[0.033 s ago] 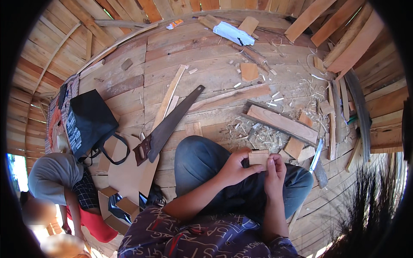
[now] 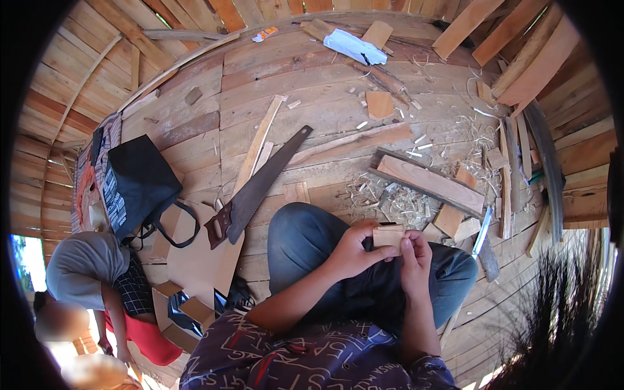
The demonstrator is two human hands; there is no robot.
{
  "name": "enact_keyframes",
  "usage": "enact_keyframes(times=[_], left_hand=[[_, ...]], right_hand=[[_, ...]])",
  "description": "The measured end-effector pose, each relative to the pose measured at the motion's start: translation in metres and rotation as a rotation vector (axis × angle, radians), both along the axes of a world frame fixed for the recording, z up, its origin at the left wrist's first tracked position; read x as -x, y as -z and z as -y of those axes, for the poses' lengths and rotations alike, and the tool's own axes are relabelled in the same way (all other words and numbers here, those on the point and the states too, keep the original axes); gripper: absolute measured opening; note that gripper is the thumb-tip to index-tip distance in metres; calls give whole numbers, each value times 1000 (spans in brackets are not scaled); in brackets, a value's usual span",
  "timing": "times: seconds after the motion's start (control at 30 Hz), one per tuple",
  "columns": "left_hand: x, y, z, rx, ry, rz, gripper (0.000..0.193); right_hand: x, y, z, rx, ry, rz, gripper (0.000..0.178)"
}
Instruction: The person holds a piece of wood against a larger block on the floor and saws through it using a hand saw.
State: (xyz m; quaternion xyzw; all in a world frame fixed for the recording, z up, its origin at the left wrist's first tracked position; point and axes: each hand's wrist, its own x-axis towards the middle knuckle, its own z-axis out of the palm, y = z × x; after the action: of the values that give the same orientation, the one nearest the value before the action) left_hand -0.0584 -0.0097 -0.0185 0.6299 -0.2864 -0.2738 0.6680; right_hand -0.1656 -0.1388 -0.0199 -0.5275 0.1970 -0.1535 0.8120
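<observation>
Both hands meet over the person's lap, above knees in blue-grey trousers. The left hand [image 2: 354,250] curls around the near-left edge of a small wooden block [image 2: 389,234], fingers wrapped under it and thumb on top. The right hand [image 2: 415,259] pinches the block's right side, fingers upright against its pale, flat-sawn face. The block is squarish, light tan, with a smooth front and a darker top edge.

On the plank floor [image 2: 312,104] beyond the knees lies a handsaw [image 2: 257,190], its long dark blade tapering away to the upper right, its brown wooden handle nearest the lap. Curly pale wood shavings [image 2: 390,198] heap just ahead of the block, beside a flat reddish board [image 2: 429,183] set in a dark frame. Short offcuts and thin battens are scattered around. A black fabric bag [image 2: 133,185] with looped handles slumps to the left. A crumpled white cloth [image 2: 354,47] rests near the far wall. Another person in a grey top [image 2: 81,266] crouches at lower left.
</observation>
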Motion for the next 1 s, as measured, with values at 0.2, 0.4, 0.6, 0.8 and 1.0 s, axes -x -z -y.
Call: enact_keyframes(times=[0.2,0.4,0.6,0.8,1.0], left_hand=[[-23,-23,-42,-188,-31,148,53],[-103,-11,-123,-119,-398,-82,51],[-167,152,-328,-1075,-711,450,50],[-154,166,-373,-1370,-365,86,58],[-141,129,-327,-1643,-251,252,24]], right_hand=[[-22,-1,-12,-70,-96,-57,17],[-4,27,36,215,127,-210,14],[22,80,73,188,265,-294,13],[17,85,77,227,203,-342,15],[17,90,85,207,200,-362,14]])
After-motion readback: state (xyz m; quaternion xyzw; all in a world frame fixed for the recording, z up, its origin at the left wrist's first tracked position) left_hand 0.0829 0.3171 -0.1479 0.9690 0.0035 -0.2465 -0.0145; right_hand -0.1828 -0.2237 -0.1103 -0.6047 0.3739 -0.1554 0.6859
